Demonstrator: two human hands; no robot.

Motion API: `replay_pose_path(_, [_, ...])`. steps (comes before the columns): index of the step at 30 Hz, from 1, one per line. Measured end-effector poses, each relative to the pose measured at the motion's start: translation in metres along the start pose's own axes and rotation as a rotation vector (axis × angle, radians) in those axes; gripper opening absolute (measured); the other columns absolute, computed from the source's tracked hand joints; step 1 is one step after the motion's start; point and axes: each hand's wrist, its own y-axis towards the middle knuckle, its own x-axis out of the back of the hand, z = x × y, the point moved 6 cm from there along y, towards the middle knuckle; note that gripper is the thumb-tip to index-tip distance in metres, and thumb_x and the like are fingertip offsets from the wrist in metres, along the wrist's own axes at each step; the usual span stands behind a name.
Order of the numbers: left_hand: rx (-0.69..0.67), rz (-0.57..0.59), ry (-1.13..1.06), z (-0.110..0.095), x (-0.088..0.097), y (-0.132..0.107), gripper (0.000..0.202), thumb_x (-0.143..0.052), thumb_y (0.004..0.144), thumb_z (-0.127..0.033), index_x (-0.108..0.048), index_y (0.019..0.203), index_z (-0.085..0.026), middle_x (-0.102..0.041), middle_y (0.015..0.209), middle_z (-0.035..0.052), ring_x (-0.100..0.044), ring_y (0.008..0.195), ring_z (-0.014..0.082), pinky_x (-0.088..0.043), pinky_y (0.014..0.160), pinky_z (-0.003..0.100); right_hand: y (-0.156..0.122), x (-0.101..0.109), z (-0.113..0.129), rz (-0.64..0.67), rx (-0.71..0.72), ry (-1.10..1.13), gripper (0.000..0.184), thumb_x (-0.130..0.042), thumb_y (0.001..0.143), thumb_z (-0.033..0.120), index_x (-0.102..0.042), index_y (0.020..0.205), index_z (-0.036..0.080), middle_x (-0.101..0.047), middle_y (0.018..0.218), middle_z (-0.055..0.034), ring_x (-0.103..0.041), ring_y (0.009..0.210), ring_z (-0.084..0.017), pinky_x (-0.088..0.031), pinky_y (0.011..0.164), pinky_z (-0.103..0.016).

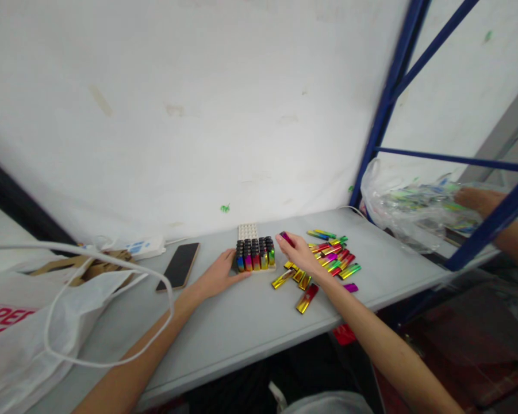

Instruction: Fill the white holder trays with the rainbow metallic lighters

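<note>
A white tray (247,231) on the grey table (241,316) holds several upright rainbow-coloured lighters (255,255) in its near rows. My left hand (221,273) rests against the tray's left side, fingers closed along it. My right hand (296,251) hovers at the tray's right edge, pinching one lighter (286,237) between its fingertips. A loose heap of several more lighters (330,259) lies on the table just right of and under that hand.
A dark phone (179,265) and a white power strip (144,247) lie left of the tray. A white plastic bag (21,339) with looped handles fills the left foreground. Behind a blue frame (383,115), another person's hand (478,199) touches a clear bag (409,207).
</note>
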Motion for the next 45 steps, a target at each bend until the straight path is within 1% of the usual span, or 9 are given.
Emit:
replay_pose_path(7, [-0.008, -0.005, -0.003, -0.003, 0.001, 0.001, 0.071, -0.072, 0.086, -0.06, -0.056, 0.141, -0.019, -0.062, 0.141, 0.0145, -0.056, 0.134, 0.0359, -0.041, 0.12, 0.052, -0.003, 0.002, -0.001, -0.112, -0.005, -0.264, 0.046, -0.048, 0.091, 0.053, -0.037, 0.058, 0.022, -0.031, 0.056, 0.0046, -0.032, 0.057, -0.011, -0.022, 0.054, -0.026])
replay_pose_path(11, [-0.001, -0.009, -0.003, -0.002, 0.002, 0.001, 0.072, -0.074, 0.085, -0.061, -0.056, 0.141, -0.019, -0.062, 0.141, 0.0147, -0.057, 0.133, 0.0367, -0.042, 0.119, 0.053, -0.004, 0.001, 0.002, -0.103, 0.014, -0.365, 0.037, -0.048, 0.088, 0.04, -0.039, 0.058, 0.022, -0.033, 0.054, 0.0047, -0.035, 0.056, -0.011, -0.022, 0.055, -0.026])
replay_pose_path(18, [0.002, 0.004, 0.021, 0.001, 0.0, 0.0, 0.071, -0.071, 0.088, -0.061, -0.055, 0.143, -0.019, -0.06, 0.143, 0.0153, -0.055, 0.136, 0.0362, -0.041, 0.119, 0.054, -0.005, -0.002, 0.018, -0.045, 0.112, -0.398, 0.043, -0.045, 0.1, 0.051, -0.051, 0.069, 0.021, -0.047, 0.06, 0.0041, -0.04, 0.059, -0.012, -0.027, 0.059, -0.026])
replay_pose_path(24, [0.021, 0.01, 0.026, 0.001, 0.0, 0.0, 0.073, -0.072, 0.086, -0.063, -0.055, 0.142, -0.018, -0.061, 0.142, 0.0155, -0.055, 0.136, 0.0375, -0.042, 0.118, 0.054, -0.004, -0.001, 0.011, -0.065, 0.055, -0.516, 0.034, -0.054, 0.09, 0.033, -0.05, 0.059, 0.02, -0.042, 0.054, 0.0045, -0.036, 0.056, -0.012, -0.024, 0.058, -0.027])
replay_pose_path(28, [-0.002, 0.021, 0.033, -0.001, 0.0, 0.0, 0.072, -0.071, 0.087, -0.063, -0.054, 0.142, -0.019, -0.06, 0.143, 0.0149, -0.054, 0.136, 0.0366, -0.041, 0.12, 0.052, -0.004, 0.003, 0.01, -0.051, 0.079, -0.485, 0.03, -0.05, 0.097, 0.037, -0.056, 0.072, 0.02, -0.05, 0.061, 0.0039, -0.042, 0.059, -0.013, -0.03, 0.061, -0.027])
replay_pose_path(33, [0.005, 0.02, 0.036, -0.005, 0.001, -0.001, 0.071, -0.07, 0.088, -0.062, -0.055, 0.142, -0.017, -0.061, 0.142, 0.015, -0.057, 0.132, 0.036, -0.042, 0.12, 0.051, -0.003, 0.002, 0.018, 0.116, 0.147, -0.445, 0.032, -0.039, 0.107, 0.045, -0.057, 0.098, 0.021, -0.059, 0.076, 0.0016, -0.052, 0.067, -0.017, -0.038, 0.068, -0.028])
replay_pose_path(39, [0.005, 0.03, 0.038, -0.003, -0.001, -0.002, 0.073, -0.071, 0.089, -0.06, -0.053, 0.144, -0.016, -0.058, 0.144, 0.0164, -0.054, 0.136, 0.0352, -0.039, 0.122, 0.05, -0.008, 0.004, 0.045, 0.229, 0.349, -0.591, 0.04, -0.044, 0.107, 0.046, -0.063, 0.086, 0.019, -0.063, 0.087, -0.0069, -0.058, 0.081, -0.02, -0.042, 0.081, -0.03])
replay_pose_path(42, [0.004, 0.028, 0.038, -0.001, -0.002, -0.002, 0.075, -0.071, 0.089, -0.061, -0.052, 0.146, -0.017, -0.056, 0.147, 0.0165, -0.052, 0.138, 0.0355, -0.037, 0.123, 0.049, -0.009, 0.003, 0.046, 0.304, 0.312, -0.603, 0.044, -0.047, 0.107, 0.048, -0.063, 0.078, 0.019, -0.062, 0.072, -0.0029, -0.054, 0.066, -0.017, -0.039, 0.07, -0.028])
replay_pose_path(45, [-0.004, 0.037, 0.03, -0.002, -0.003, -0.002, 0.073, -0.07, 0.089, -0.061, -0.053, 0.145, -0.018, -0.057, 0.146, 0.0164, -0.053, 0.137, 0.0364, -0.038, 0.122, 0.052, -0.007, 0.001, 0.038, 0.335, 0.272, -0.598, 0.038, -0.051, 0.106, 0.044, -0.066, 0.082, 0.018, -0.065, 0.069, -0.002, -0.055, 0.061, -0.015, -0.036, 0.064, -0.026])
